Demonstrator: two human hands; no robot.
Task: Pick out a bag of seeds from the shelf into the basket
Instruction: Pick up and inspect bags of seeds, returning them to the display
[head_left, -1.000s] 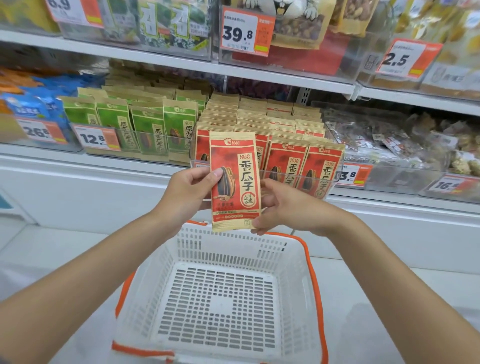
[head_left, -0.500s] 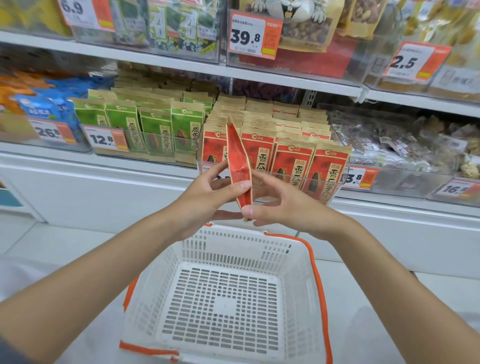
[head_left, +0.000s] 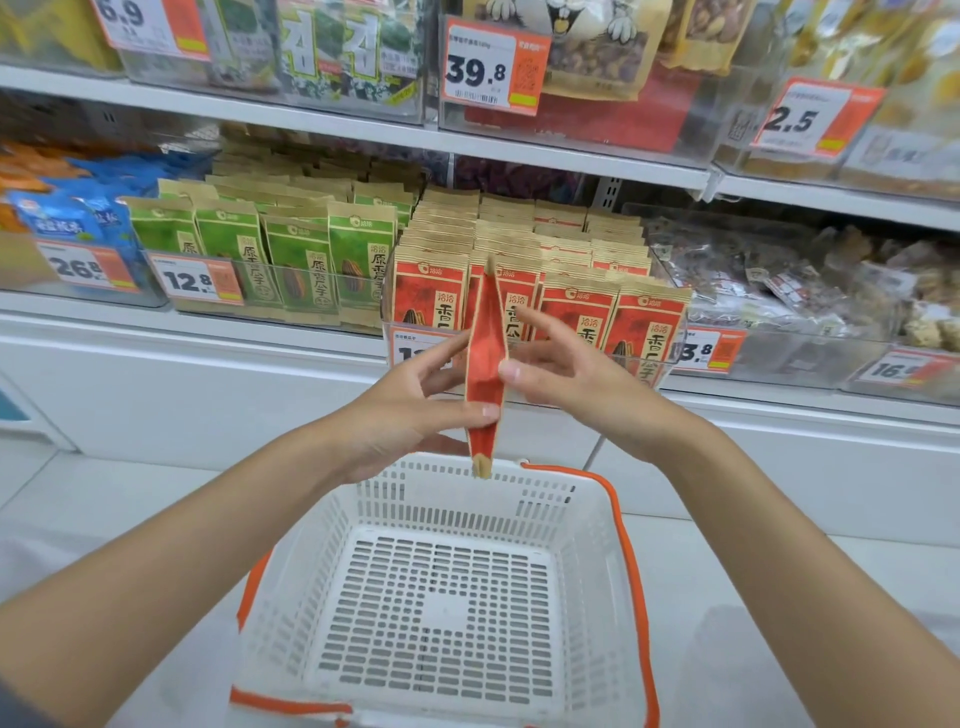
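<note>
Two tiers of a white shelf (head_left: 311, 120) fill the upper half of our view, stocked with snack packs in clear bins. Below it and closest to us sits a white slotted basket (head_left: 306, 597) with orange trim on its rim, its perforated floor in plain sight.

Along the front edge of the lower tier we see rows of green bags (head_left: 301, 265) toward the left. Rows of red bags (head_left: 647, 332) printed with a sunflower seed stand at the middle, and blue bags (head_left: 57, 223) sit at the far left end.

Between shelf and basket we hold one bag of seeds (head_left: 485, 358) from the red row. It is upright and turned edge-on to us, so only its narrow red side shows. It is clear of the shelf, and its lower end hangs just over the basket's far rim, not inside.

Our left hand (head_left: 410, 410) pinches the bag low down, with the thumb on the near face and the fingers (head_left: 441, 348) reaching behind. Our right hand (head_left: 576, 374) pinches it higher up, thumb against the right edge. Its index finger is lifted straight, and the other fingers pass beyond the bag where we cannot see their tips.

Orange-and-white price tags (head_left: 195, 280) clip to the bin fronts; one reads 12.8.
</note>
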